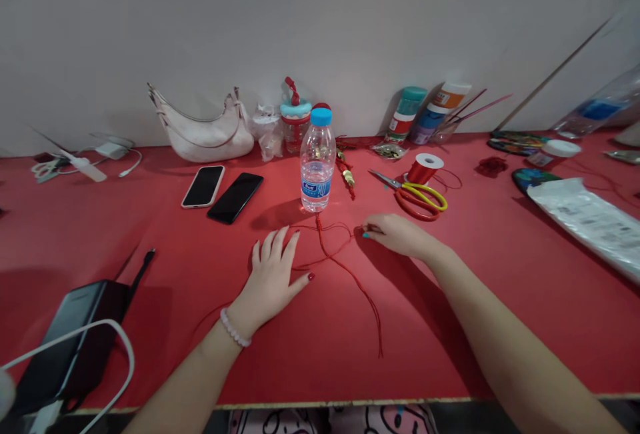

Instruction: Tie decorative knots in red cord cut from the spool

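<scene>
My left hand [273, 273] lies flat on the red table [150, 247], fingers spread, its fingertips on a strand of thin red cord [345, 267]. The cord is pinned under a plastic water bottle [317, 161] and trails toward the table's front edge. My right hand [395, 232] rests to the right of the bottle, fingers curled in a pinch on a loop of the same cord. A pink bead bracelet sits on my left wrist.
Scissors with yellow and red handles [417, 195] and a red ribbon spool [424, 169] lie behind my right hand. Two phones [223, 192], a pale handbag [203, 131], jars and tubs [425, 115] line the back. A black power bank [75, 347] with white cable sits front left.
</scene>
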The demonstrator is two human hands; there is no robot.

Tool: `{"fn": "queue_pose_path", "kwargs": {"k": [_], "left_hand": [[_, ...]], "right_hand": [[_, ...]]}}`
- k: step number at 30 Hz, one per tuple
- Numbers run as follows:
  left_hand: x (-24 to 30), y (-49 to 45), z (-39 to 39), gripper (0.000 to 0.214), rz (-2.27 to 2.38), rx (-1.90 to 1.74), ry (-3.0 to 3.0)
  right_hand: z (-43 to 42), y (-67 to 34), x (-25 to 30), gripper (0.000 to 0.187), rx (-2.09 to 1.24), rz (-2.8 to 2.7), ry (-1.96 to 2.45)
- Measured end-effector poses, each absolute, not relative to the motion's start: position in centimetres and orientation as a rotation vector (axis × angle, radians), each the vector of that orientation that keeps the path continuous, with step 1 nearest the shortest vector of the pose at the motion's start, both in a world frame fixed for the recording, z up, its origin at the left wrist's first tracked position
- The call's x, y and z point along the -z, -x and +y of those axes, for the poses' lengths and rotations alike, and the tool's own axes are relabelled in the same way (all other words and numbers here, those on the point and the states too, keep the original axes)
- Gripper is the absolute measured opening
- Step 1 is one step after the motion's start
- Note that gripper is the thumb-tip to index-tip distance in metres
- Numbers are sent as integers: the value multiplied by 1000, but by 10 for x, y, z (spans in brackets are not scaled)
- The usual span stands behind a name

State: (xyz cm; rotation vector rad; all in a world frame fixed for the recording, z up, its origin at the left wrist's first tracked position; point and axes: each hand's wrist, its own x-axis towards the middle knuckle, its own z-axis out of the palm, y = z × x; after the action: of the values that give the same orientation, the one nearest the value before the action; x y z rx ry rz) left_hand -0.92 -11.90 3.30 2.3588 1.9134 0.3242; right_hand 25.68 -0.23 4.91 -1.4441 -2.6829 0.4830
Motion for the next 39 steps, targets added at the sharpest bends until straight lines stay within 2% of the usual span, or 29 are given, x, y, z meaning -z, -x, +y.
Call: {"fn": "queue_pose_path", "kwargs": {"k": [3, 6, 12, 16, 19, 22, 26, 30, 35, 39], "left_hand": [[-32, 10, -119, 63, 1952, -296, -2347], [-31, 10, -118, 58, 2022, -300, -2317], [-31, 9, -116, 51, 2125, -336, -2273], [-35, 11, -114, 48, 2187, -377, -2267], [-40, 14, -113, 34, 2197, -413, -2287], [-42, 17, -112, 14, 2135, -431, -2319], [-40, 19, -111, 11, 2087, -433, -2355], [-39, 24, -110, 15, 2130, -417, -2384], [-42, 35, -108, 20, 2364, -394, -2342], [-39, 34, -106, 24, 2357, -414, -2332]], "right_hand": [[5, -259, -41, 11, -401, -2517, 1518], [11, -258, -35, 10, -422, -2060, 1464], [17, -256, -45, 16, -1160, -1099, 943], [15, -262, -52, 22, -1330, -1044, 939], [7, -259, -51, 22, -1204, -1422, 1120], [-4, -250, -49, 19, -885, -2088, 1308], [-13, -241, -47, 4, -567, -2591, 1368], [-9, -243, -46, 12, -381, -2568, 1492], [2, -252, -47, 10, -195, -2107, 1830], [4, -256, -47, 14, -126, -1982, 1775]]}}
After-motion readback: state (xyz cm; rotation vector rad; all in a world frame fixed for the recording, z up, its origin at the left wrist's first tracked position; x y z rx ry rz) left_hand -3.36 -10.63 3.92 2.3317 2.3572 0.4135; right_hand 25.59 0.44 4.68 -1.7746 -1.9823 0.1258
